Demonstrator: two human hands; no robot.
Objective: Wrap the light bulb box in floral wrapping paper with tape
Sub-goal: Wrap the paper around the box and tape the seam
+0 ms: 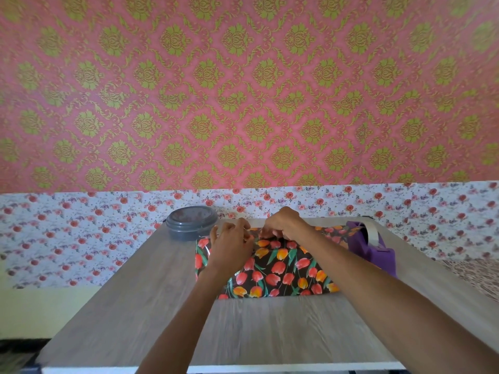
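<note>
Floral wrapping paper (280, 268) lies mid-surface (135, 306), folded over the light bulb box, which is hidden beneath it. Left hand (232, 247) and right hand (283, 225) meet at the far fold, fingers curled, pinching the paper. Judged: seam closing, untaped; ends remain. Tape dispenser (375, 247) just beside.

- No text, label, brand, number or sign can be read anywhere in the view.
- The floral wrapping paper (280, 268) bears a tulip print only, with no lettering that can be made out.
- The purple tape dispenser (378, 252) and the grey lidded container (191, 222) on the worktop (135, 306) show no mark that can be read.
</note>
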